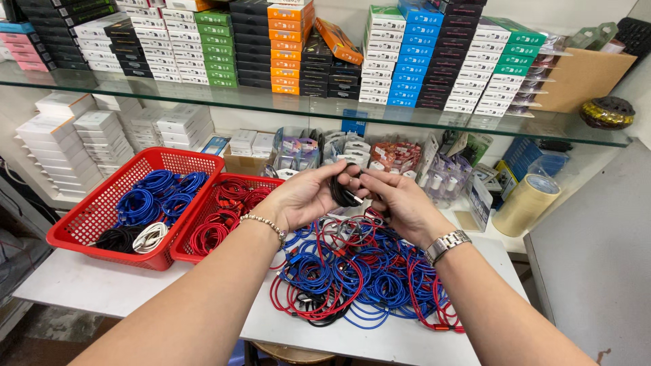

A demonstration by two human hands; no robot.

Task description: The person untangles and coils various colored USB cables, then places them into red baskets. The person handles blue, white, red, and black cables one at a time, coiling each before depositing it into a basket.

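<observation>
My left hand (pixel 298 196) and my right hand (pixel 400 200) meet above the table, both gripping a coiled black cable (pixel 342 191) between their fingertips. My left wrist wears a bead bracelet, my right wrist a metal watch. Under my hands lies a tangled pile of blue, red and black cables (pixel 352 271) on the white table (pixel 102 285).
Two red baskets stand at the left: one (pixel 88 217) holds blue, black and white coils, the other (pixel 186 251) red coils. A tape roll (pixel 525 203) sits at the right. Small packaged goods line the back, and a glass shelf (pixel 305 108) above carries stacked boxes.
</observation>
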